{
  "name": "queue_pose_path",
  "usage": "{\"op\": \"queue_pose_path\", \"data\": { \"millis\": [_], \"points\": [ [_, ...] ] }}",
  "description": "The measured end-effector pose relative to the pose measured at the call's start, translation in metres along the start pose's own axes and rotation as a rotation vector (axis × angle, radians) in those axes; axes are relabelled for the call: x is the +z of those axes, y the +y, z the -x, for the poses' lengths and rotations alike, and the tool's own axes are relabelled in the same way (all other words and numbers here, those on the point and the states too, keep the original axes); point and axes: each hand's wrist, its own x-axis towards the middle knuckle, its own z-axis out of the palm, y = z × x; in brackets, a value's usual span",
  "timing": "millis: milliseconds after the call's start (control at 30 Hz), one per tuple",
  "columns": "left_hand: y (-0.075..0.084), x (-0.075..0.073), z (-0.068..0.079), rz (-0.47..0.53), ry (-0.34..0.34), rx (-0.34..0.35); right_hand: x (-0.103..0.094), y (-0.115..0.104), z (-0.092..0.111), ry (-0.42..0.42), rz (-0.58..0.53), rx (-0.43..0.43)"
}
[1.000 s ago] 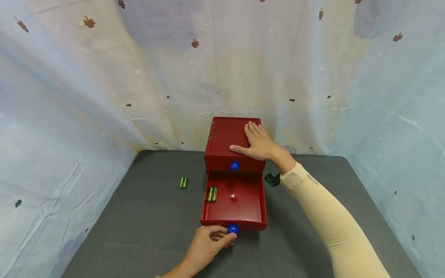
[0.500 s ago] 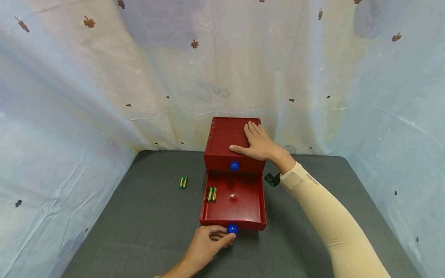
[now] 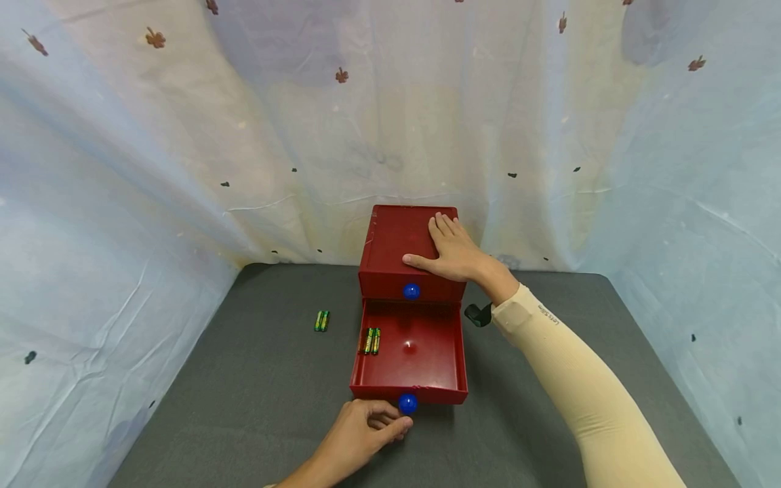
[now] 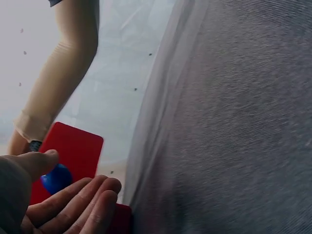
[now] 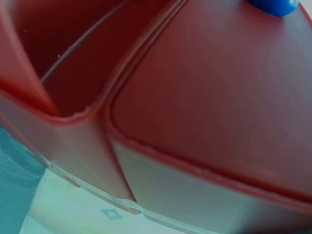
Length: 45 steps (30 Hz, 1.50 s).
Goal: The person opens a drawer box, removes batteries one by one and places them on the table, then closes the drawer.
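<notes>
A red two-drawer box stands toward the back of the table, its lower drawer pulled out. Two green-yellow batteries lie side by side at the left of that drawer. My left hand is beside the drawer's round blue knob; in the left wrist view its thumb and fingers are spread apart, gripping nothing. My right hand rests flat on the box top, fingers extended. The right wrist view shows the upper drawer front closed, without the hand.
Two more batteries lie on the grey table, left of the box. The upper drawer has its own blue knob. A pale patterned curtain hangs behind and at both sides.
My left hand has let go of the lower knob, its thumb and fingers loosening and shifting slightly down. The drawer, batteries and right hand have stayed in place.
</notes>
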Motion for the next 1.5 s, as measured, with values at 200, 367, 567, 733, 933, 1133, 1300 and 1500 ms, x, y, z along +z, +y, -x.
{"op": "queue_pose_path", "data": {
  "millis": [200,367,567,733,933,1133,1300,1500],
  "points": [
    [0.012,-0.008,0.005,-0.070,-0.045,-0.016,-0.001,-0.001,0.001,-0.006,-0.007,0.002],
    [0.025,-0.016,0.010,-0.093,-0.063,-0.007,-0.002,-0.002,0.002,-0.010,-0.006,0.000],
    [0.039,-0.026,0.013,-0.100,-0.057,0.027,-0.002,-0.002,0.001,-0.004,0.005,-0.003],
    [0.051,-0.035,0.014,-0.099,-0.059,0.044,-0.001,-0.001,0.000,-0.008,0.011,0.001],
    [0.064,-0.046,0.012,-0.120,-0.033,0.078,-0.002,-0.001,0.001,-0.010,0.013,0.002],
    [0.074,-0.059,0.009,-0.160,0.002,0.106,-0.003,-0.002,0.002,-0.007,0.007,-0.001],
    [0.077,-0.066,0.002,-0.243,0.053,0.148,-0.003,-0.001,0.001,-0.003,0.007,-0.002],
    [0.079,-0.076,-0.011,-0.306,0.088,0.177,-0.003,0.000,0.001,-0.001,0.008,-0.002]
  ]
}}
